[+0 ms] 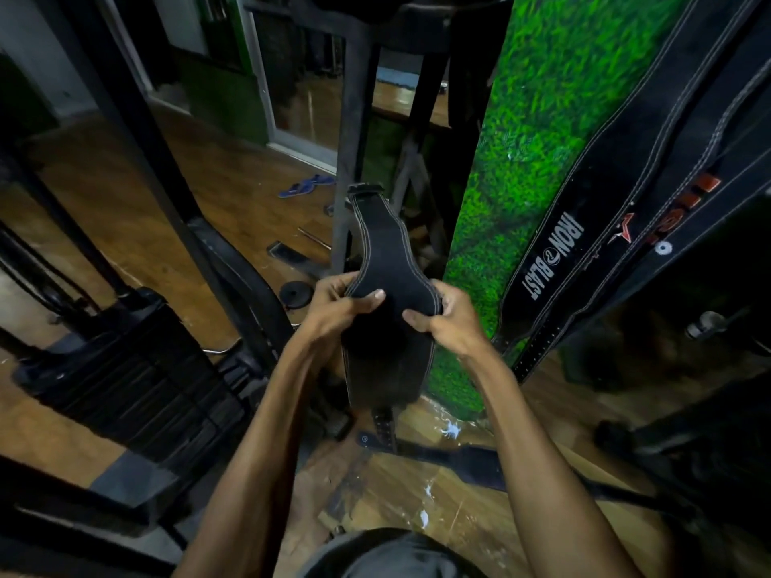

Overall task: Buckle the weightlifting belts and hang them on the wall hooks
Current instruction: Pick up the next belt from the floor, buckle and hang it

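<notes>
A: What does the belt (386, 260) look like?

B: Black, wide in the middle and narrowing toward the far end, with pale stitching running along its edges. It is held up in front of the person, above the wooden floor (125, 202), its far end pointing away and its near end drooping down toward the body.

A: And the hands?

B: The left hand (342, 304) grips the belt's left edge, thumb on top and fingers curled underneath. The right hand (448, 317) grips the right edge the same way, thumb pressed on the upper face. Both clasp the wide part, side by side.

A: Any other belts?

B: Yes. A hanging belt (555, 260) printed "IRON BLAST" lies against the green grass-textured wall (538, 118) on the right, with a second hanging belt (667, 227) bearing red marks just beside it. Another strap (438, 456) lies on the floor below the hands.

A: Anything holding things?

B: No containers that I can make out. A black weight stack (137, 381) stands at the left, and blue sandals (306, 186) lie farther off on the floor.
</notes>
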The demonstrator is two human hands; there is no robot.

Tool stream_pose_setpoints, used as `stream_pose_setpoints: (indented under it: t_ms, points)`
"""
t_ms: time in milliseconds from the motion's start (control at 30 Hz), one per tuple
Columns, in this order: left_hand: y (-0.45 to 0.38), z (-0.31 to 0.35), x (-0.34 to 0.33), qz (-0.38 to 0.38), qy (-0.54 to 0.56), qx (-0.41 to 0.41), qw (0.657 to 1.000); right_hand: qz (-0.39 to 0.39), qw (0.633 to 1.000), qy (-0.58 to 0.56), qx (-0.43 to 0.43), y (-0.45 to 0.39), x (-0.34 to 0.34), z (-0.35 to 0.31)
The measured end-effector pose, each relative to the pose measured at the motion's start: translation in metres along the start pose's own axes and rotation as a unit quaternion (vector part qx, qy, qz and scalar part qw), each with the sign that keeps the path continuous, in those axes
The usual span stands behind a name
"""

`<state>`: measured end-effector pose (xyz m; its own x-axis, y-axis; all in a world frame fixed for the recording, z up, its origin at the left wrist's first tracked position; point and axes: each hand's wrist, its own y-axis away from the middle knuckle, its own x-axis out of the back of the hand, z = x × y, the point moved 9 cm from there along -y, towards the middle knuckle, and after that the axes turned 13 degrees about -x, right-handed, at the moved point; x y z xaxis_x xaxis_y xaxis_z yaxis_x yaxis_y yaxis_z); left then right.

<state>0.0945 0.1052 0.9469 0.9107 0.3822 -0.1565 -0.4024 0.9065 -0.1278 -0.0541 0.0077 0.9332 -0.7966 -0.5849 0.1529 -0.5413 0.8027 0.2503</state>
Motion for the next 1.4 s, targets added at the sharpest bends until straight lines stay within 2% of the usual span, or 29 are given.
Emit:
stream_pose_setpoints:
  t_ms: [100, 200, 300, 367, 467, 533, 700, 800, 867, 933, 1000, 1100, 1133, 1200, 1267, 1333, 1400]
  points:
    - [0.004, -0.013, -0.009, -0.014, -0.009, 0.004, 1.000, 0.015, 1.000, 0.017, -0.006, 0.000, -0.001, 0.011]
    - [0.007, -0.019, -0.016, 0.003, 0.083, 0.072, 0.994, 0.021, 0.999, 0.032, -0.019, -0.003, 0.000, 0.026]
    - [-0.004, -0.025, -0.014, 0.032, 0.123, 0.110, 0.986, 0.015, 0.998, 0.036, -0.043, -0.007, -0.003, 0.044]
    - [-0.005, -0.030, -0.012, 0.039, 0.090, 0.084, 0.992, 0.013, 0.997, 0.036, -0.061, 0.000, -0.005, 0.050]
    - [0.003, -0.043, -0.021, -0.007, 0.033, 0.032, 0.999, -0.011, 0.992, -0.062, -0.106, 0.000, -0.004, 0.055]
    - [0.013, -0.057, -0.024, -0.016, 0.011, 0.025, 1.000, -0.030, 0.987, -0.084, -0.137, 0.004, -0.006, 0.046]
    - [0.032, -0.073, -0.029, -0.022, 0.043, 0.023, 0.999, 0.004, 0.982, -0.052, -0.183, -0.004, -0.013, 0.047]
    - [0.031, -0.067, -0.029, -0.057, 0.043, 0.005, 0.997, 0.013, 0.975, -0.157, -0.159, -0.006, -0.020, 0.036]
    - [0.027, -0.070, -0.018, -0.020, 0.055, 0.039, 0.998, 0.007, 0.976, -0.169, -0.135, -0.006, -0.020, 0.032]
    - [0.028, -0.066, -0.010, 0.017, 0.116, 0.091, 0.989, 0.032, 0.987, -0.115, -0.109, 0.000, -0.016, 0.030]
    - [0.025, -0.051, -0.007, 0.041, 0.148, 0.109, 0.982, 0.041, 0.991, -0.078, -0.098, 0.004, -0.015, 0.037]
    - [0.004, -0.036, -0.003, 0.090, 0.061, 0.124, 0.986, 0.026, 0.995, -0.053, -0.086, 0.014, -0.020, 0.044]
    - [-0.003, -0.036, -0.004, 0.114, 0.062, 0.127, 0.983, 0.020, 0.996, -0.041, -0.077, 0.015, -0.022, 0.046]
    - [-0.014, -0.027, -0.007, 0.159, 0.071, 0.099, 0.980, 0.001, 0.998, -0.005, -0.059, 0.015, -0.029, 0.045]
    - [-0.019, -0.025, -0.004, 0.195, 0.063, 0.060, 0.977, -0.024, 0.996, -0.029, -0.077, 0.013, -0.035, 0.045]
    - [-0.012, -0.018, -0.007, 0.199, 0.062, 0.021, 0.978, -0.005, 0.993, -0.068, -0.101, 0.010, -0.026, 0.038]
    - [-0.002, -0.014, -0.013, 0.168, 0.029, -0.010, 0.985, 0.024, 0.992, -0.088, -0.088, 0.009, -0.010, 0.018]
